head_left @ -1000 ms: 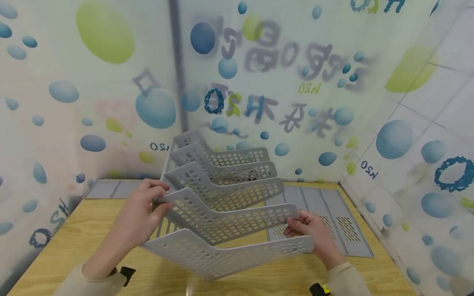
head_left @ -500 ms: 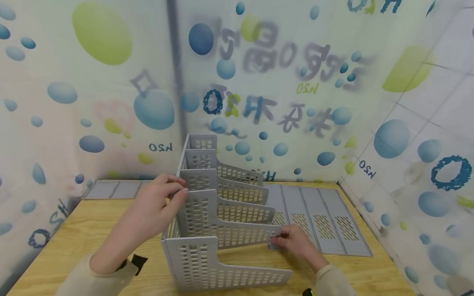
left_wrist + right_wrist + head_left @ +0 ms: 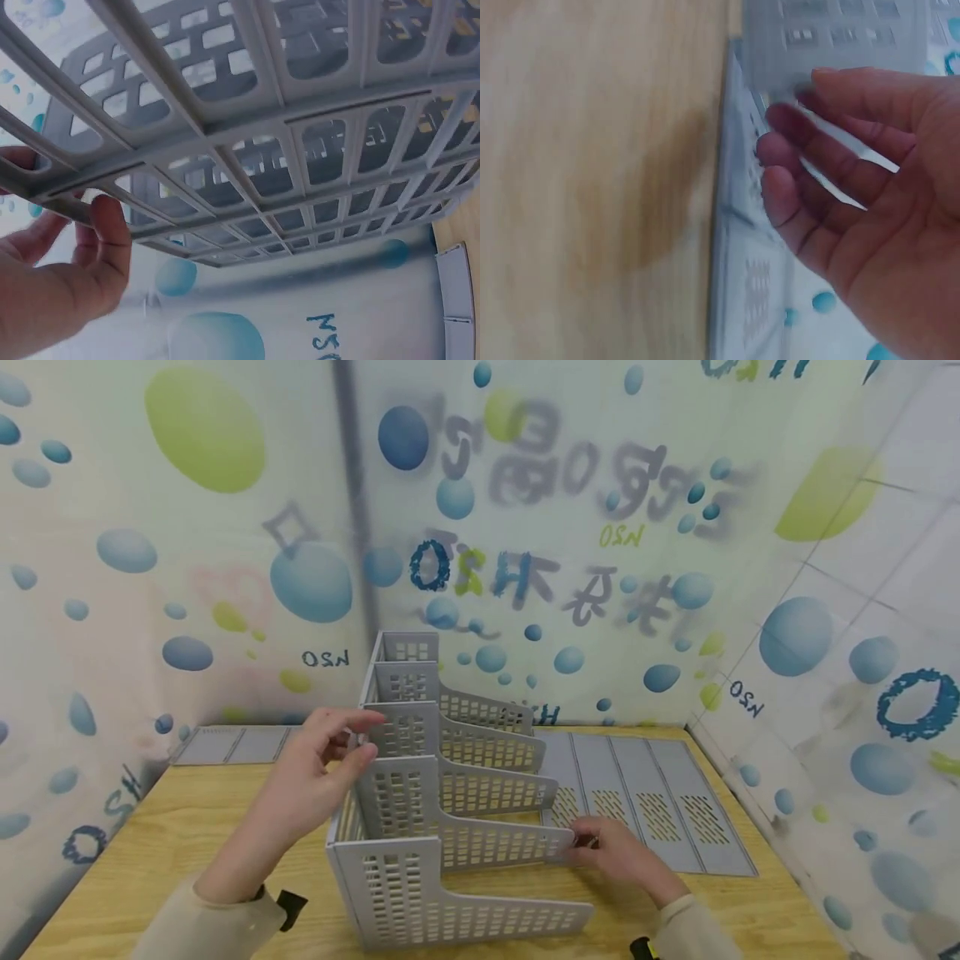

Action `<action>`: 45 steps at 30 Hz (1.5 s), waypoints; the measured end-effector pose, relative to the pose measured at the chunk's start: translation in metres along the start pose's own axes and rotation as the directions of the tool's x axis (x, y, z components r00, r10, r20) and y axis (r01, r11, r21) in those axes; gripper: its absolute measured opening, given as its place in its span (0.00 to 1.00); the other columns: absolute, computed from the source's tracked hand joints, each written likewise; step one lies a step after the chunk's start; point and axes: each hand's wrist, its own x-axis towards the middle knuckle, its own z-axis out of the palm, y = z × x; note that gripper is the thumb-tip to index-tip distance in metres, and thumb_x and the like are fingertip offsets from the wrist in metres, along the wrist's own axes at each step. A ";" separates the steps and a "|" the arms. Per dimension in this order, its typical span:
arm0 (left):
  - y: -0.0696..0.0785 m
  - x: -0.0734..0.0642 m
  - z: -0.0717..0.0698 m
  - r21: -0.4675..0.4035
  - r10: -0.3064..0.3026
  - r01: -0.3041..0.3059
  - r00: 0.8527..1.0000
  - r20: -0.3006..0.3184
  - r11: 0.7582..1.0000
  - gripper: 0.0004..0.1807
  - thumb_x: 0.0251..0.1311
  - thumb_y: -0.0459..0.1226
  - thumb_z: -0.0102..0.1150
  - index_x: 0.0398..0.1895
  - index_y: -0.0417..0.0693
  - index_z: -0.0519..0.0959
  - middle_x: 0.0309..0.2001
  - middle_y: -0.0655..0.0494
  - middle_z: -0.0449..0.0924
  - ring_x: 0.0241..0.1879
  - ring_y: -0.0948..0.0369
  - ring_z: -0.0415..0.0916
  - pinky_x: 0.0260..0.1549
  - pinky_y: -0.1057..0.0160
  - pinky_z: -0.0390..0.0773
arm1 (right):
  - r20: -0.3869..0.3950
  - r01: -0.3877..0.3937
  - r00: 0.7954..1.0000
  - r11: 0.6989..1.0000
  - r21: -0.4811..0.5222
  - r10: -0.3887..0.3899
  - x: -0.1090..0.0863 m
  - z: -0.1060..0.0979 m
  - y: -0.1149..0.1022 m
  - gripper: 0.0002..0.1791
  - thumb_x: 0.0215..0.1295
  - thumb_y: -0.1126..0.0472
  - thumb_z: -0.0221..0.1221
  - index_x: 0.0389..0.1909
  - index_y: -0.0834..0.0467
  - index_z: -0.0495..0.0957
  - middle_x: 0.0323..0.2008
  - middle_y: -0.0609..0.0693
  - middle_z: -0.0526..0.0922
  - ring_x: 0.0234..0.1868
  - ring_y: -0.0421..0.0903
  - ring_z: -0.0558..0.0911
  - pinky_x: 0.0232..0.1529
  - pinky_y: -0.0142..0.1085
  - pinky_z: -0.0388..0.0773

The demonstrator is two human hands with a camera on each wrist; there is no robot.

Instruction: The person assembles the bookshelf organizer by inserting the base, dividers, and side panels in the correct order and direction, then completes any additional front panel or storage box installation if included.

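We are in a small, curtained-off booth: printed curtains (image 3: 600, 635) with blue and green drops and mirror-reversed "H2O" lettering (image 3: 514, 575) hang close around a wood-grain table (image 3: 217, 802). At the right we see tile-like joint lines (image 3: 885, 483). Whether home, office or workshop, we cannot tell.

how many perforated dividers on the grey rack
5, from near to far: the front divider, the second divider by the right hand, the third divider mid-rack, the fourth divider behind that, and the back divider; none seems hidden.
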 end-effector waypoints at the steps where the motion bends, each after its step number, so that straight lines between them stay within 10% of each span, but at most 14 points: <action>1: -0.002 0.001 0.000 -0.008 -0.003 0.003 1.000 -0.003 1.000 0.19 0.72 0.32 0.60 0.65 0.41 0.77 0.53 0.43 0.72 0.45 0.56 0.69 0.43 0.69 0.75 | -0.001 -0.016 1.000 1.000 -0.017 0.016 -0.002 -0.004 0.002 0.02 0.70 0.62 0.64 0.38 0.56 0.85 0.38 0.46 0.85 0.36 0.36 0.81 0.36 0.34 0.79; 14: -0.019 0.015 -0.002 0.126 0.023 -0.029 0.998 0.054 0.992 0.24 0.72 0.31 0.48 0.70 0.41 0.75 0.73 0.45 0.67 0.59 0.49 0.73 0.47 0.51 0.75 | -0.286 -0.377 0.911 0.881 -0.284 0.298 -0.026 -0.056 0.033 0.14 0.70 0.63 0.62 0.51 0.68 0.81 0.54 0.68 0.80 0.53 0.66 0.80 0.49 0.56 0.80; 23: -0.024 0.010 -0.001 -0.010 -0.003 0.003 0.998 0.058 1.000 0.24 0.75 0.30 0.42 0.71 0.41 0.73 0.76 0.48 0.62 0.74 0.43 0.61 0.56 0.39 0.70 | -0.179 -0.317 0.947 0.861 -0.398 0.266 -0.034 -0.045 0.055 0.35 0.67 0.53 0.68 0.68 0.69 0.73 0.70 0.80 0.62 0.70 0.80 0.61 0.63 0.71 0.65; 32: -0.035 0.004 -0.004 -0.091 0.030 -0.030 1.000 0.000 0.995 0.21 0.75 0.28 0.43 0.66 0.39 0.76 0.76 0.48 0.62 0.74 0.47 0.58 0.48 0.75 0.67 | -0.136 -0.289 0.957 0.816 -0.500 0.256 -0.036 -0.042 0.056 0.34 0.70 0.52 0.65 0.70 0.67 0.71 0.72 0.79 0.60 0.71 0.79 0.60 0.64 0.72 0.62; 40: -0.035 0.005 -0.006 -0.091 0.064 -0.065 0.998 -0.010 0.994 0.19 0.76 0.28 0.42 0.64 0.40 0.77 0.76 0.50 0.61 0.74 0.47 0.56 0.55 0.68 0.64 | -0.121 -0.300 0.952 0.783 -0.546 0.281 -0.027 -0.046 0.046 0.34 0.72 0.51 0.62 0.72 0.66 0.69 0.73 0.77 0.59 0.70 0.80 0.60 0.62 0.75 0.63; 45: -0.036 0.004 -0.007 -0.100 0.071 -0.069 0.997 0.016 0.993 0.20 0.78 0.30 0.39 0.65 0.39 0.75 0.78 0.49 0.56 0.75 0.44 0.52 0.62 0.42 0.60 | -0.105 -0.313 0.945 0.762 -0.567 0.309 -0.023 -0.048 0.044 0.35 0.74 0.49 0.60 0.74 0.64 0.67 0.74 0.75 0.58 0.71 0.80 0.60 0.61 0.76 0.63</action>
